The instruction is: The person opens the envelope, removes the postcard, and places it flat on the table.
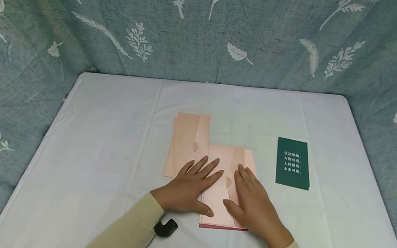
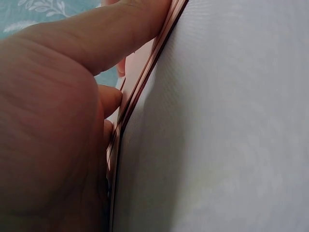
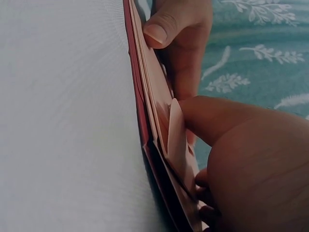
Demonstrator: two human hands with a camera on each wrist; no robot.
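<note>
A stack of pale pink envelopes (image 1: 222, 157) lies before me, with a darker red edge at the bottom of the pile. My left hand (image 1: 189, 189) rests on its left part, fingers spread and straight. On the right part lies my right hand (image 1: 259, 208), fingers extended over the top envelope's flap side. In the right wrist view, the right thumb touches a slightly raised pink flap (image 3: 177, 128). The stack's layered edge (image 2: 140, 92) shows beside the left hand in the left wrist view. Part of the flap is hidden under the right hand.
More pink envelopes (image 1: 191, 129) lie overlapped at the left, close to the stack. Dark green cards (image 1: 294, 156) with white writing lie to the right. A white cloth (image 1: 109, 135) covers the table, and a leaf-patterned green curtain (image 1: 196, 44) hangs behind it.
</note>
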